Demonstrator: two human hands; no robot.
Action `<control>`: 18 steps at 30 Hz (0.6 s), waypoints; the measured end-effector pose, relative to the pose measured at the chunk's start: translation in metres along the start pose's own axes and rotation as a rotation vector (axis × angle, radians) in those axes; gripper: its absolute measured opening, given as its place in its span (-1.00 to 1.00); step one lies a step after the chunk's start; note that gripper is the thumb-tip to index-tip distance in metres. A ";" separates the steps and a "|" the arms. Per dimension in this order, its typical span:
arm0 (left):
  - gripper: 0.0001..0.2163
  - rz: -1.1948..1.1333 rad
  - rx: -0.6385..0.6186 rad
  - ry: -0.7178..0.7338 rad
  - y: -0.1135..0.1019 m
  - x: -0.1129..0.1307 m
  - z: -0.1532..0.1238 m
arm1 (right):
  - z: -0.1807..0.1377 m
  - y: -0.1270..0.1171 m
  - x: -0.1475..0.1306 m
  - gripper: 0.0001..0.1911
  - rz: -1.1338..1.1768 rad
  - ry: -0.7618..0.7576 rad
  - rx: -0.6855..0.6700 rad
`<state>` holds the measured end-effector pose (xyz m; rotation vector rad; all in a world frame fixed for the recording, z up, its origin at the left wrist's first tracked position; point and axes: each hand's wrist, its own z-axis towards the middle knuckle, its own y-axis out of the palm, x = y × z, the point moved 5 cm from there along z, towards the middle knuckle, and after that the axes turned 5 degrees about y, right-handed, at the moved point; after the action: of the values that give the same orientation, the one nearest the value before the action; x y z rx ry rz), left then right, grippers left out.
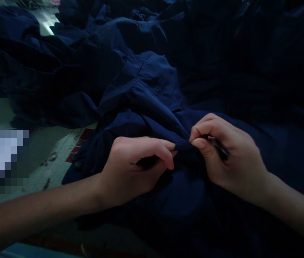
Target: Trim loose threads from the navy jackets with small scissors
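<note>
A dark navy garment [152,89] lies crumpled across the whole middle of the view. My left hand [135,168] is closed, its fingers curled round a fold of the navy cloth at centre. My right hand [227,157] is closed too, pinching the same fold's edge between thumb and forefinger. A thin dark tool [220,147] lies across my right palm, under the fingers; I cannot make out what it is. The two hands sit a few centimetres apart, almost touching at the fingertips.
More navy garments [28,53] are heaped at the back and left. A pale worn floor or table surface [49,161] with a red patterned patch [79,143] shows at lower left. The right side is very dark.
</note>
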<state>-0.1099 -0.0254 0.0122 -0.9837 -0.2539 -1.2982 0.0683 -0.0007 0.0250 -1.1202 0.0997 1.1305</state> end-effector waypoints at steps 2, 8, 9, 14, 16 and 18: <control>-0.77 0.000 0.002 -0.013 0.000 0.000 0.001 | 0.000 -0.004 -0.002 -0.85 0.020 -0.004 0.024; -0.77 -0.063 -0.014 -0.032 0.001 -0.001 0.002 | -0.003 -0.006 -0.013 -0.75 -0.022 -0.187 -0.036; -0.77 -0.076 -0.015 -0.042 0.001 -0.002 0.002 | -0.003 -0.006 -0.014 -0.76 -0.037 -0.198 -0.036; -0.77 -0.141 -0.016 -0.080 0.001 -0.005 0.001 | -0.003 -0.008 -0.015 -0.82 -0.091 -0.194 -0.017; -0.77 -0.155 -0.015 -0.080 0.002 -0.005 0.002 | -0.004 -0.008 -0.014 -0.81 -0.086 -0.174 -0.017; -0.77 -0.169 -0.011 -0.086 0.002 -0.005 0.003 | -0.003 -0.007 -0.012 -0.78 -0.070 -0.141 -0.015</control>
<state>-0.1084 -0.0200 0.0091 -1.0459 -0.4038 -1.4132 0.0697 -0.0107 0.0350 -1.0464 -0.0575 1.1451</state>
